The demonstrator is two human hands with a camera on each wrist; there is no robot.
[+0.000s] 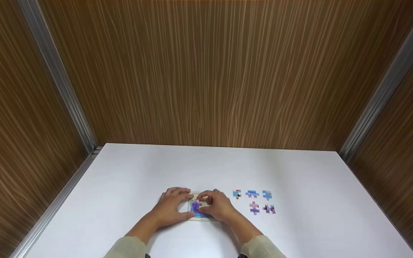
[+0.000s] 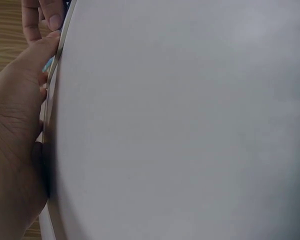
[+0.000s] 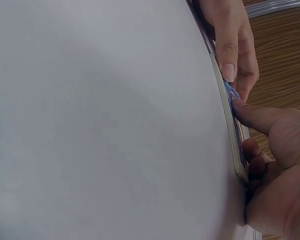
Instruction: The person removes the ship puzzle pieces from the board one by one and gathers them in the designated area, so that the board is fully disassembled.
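A small jigsaw board with a pale wooden rim lies near the front middle of the white table, partly filled with blue and purple picture pieces. My left hand rests along its left side, thumb on the near left corner and fingers spread toward the far one. From the right, my right hand reaches over the board, its thumb and index finger about a purple puzzle piece. In the right wrist view the right thumb presses on the printed surface. The board's right part is hidden beneath the right hand.
To the right of the board lie several loose pieces in two rows, among them a teal one, a blue one and a pink one. Wood-grain panels enclose the table at the back and sides.
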